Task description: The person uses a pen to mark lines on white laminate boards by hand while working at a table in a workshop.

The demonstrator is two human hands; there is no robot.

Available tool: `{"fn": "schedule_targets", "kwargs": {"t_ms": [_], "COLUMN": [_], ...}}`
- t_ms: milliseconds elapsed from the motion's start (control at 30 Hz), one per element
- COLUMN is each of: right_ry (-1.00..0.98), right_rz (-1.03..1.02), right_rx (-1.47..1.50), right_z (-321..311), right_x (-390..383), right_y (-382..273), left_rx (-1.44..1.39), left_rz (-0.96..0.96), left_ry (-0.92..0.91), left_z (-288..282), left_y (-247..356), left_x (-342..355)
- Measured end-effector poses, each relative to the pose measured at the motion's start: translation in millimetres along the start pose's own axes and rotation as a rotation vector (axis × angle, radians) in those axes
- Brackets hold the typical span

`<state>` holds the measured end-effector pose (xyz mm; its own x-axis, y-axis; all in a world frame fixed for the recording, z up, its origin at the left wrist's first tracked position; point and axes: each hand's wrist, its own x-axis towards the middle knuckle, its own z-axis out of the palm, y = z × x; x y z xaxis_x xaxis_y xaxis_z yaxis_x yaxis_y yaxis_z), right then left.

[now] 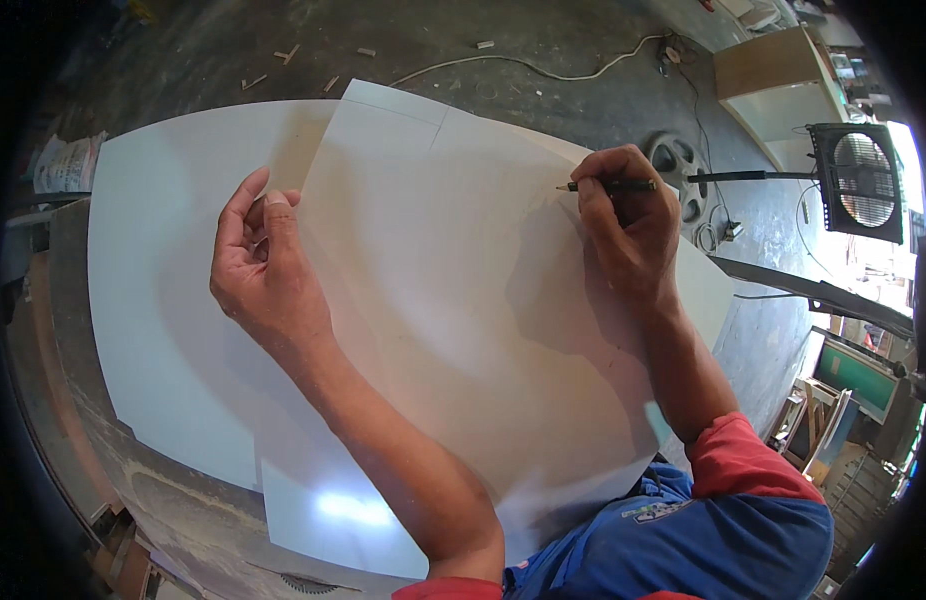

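Note:
Two large white sheets lie on the work table, the upper one [453, 380] overlapping the lower one [153, 300]. Thin drawn lines show near the top of the upper sheet. My left hand [263, 250] is loosely curled beside that sheet's left edge, fingers slightly apart, with nothing visible in them. My right hand [628, 220] is closed on a slim dark pencil [643, 186], held nearly horizontal over the upper right of the sheet, its pointed tip toward the left.
A cable [543, 72] and small offcuts [366, 51] lie on the floor beyond the table. At the right stand a wooden cabinet [763, 65] and a lamp [858, 180] on an arm, with stacked boards [813, 420] lower down. A bag [68, 160] sits at the left.

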<state>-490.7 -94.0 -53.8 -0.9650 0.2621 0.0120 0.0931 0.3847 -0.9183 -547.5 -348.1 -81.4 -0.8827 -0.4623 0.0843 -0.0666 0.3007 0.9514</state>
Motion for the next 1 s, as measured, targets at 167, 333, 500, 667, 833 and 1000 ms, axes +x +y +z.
{"fn": "schedule_targets", "kwargs": {"t_ms": [167, 333, 500, 667, 833, 1000], "right_ry": [0.003, 0.004, -0.011, -0.009, -0.006, -0.020], "right_rz": [-0.093, -0.049, -0.044, -0.048, -0.067, 0.015], "right_rx": [0.002, 0.019, 0.010, -0.017, 0.019, 0.004], "right_z": [1.9, 2.4, 1.4, 0.9, 2.7, -0.2], "right_x": [2.9, 0.4, 0.6, 1.0, 1.1, -1.9], "right_y": [4.7, 3.7, -0.9, -1.2, -2.9, -8.7], "left_rx": [0.006, 0.001, 0.005, -0.017, 0.003, 0.016], "left_rz": [0.006, -0.030, -0.028, -0.038, -0.038, -0.030], "left_ry": [0.004, -0.014, -0.013, -0.009, -0.011, -0.008], "left_z": [0.5, -0.5, 0.1, 1.1, 1.0, 0.2], "left_y": [2.9, 5.5, 6.2, 6.6, 5.8, 5.7], "left_x": [-0.5, -1.0, -0.7, -1.6, -0.8, -1.5]}}
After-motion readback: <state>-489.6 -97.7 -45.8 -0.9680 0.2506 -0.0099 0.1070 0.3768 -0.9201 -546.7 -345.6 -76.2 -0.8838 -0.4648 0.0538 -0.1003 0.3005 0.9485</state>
